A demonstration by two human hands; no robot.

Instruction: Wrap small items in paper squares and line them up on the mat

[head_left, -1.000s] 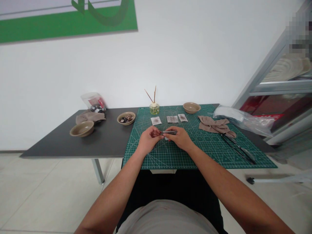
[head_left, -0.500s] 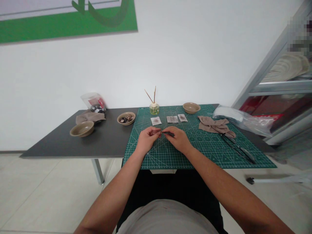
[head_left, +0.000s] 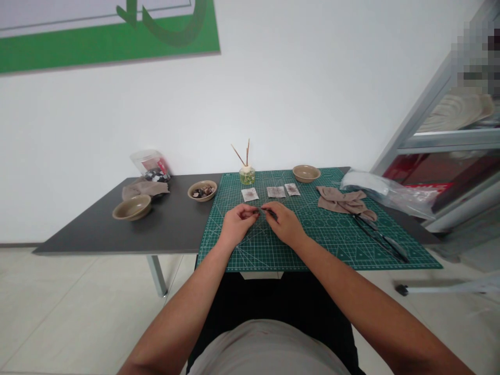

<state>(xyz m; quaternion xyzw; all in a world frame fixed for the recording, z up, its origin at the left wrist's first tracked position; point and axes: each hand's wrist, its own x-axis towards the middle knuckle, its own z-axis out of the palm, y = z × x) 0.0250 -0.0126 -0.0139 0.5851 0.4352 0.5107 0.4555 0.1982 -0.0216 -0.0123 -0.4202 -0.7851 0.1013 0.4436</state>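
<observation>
My left hand [head_left: 237,223] is closed in a pinch above the green cutting mat [head_left: 269,255]. A small dark piece seems to sit at its fingertips, too small to name. Facing it, my right hand [head_left: 287,224] is wrapped round a thin dark tool [head_left: 270,212], its tip pointing left at the left fingertips. What kind of tool it is I cannot make out. Just beyond the hands lie three small white squares with brownish smudges: a left one [head_left: 250,195], a middle one [head_left: 276,192] and a right one [head_left: 292,189].
On the left stand a bowl of stone-like pieces [head_left: 202,191], another bowl [head_left: 132,208], a cloth [head_left: 144,188] and a tipped clear jar [head_left: 150,164]. A reed diffuser [head_left: 247,175] and a third bowl [head_left: 307,173] are at the back. Right: brown cloth [head_left: 344,200], black-handled tools [head_left: 380,239], plastic bag [head_left: 390,192].
The dark tool in my right hand has tilted, its rear end now higher and closer to the fingers. My hands stay in nearly the same place.
</observation>
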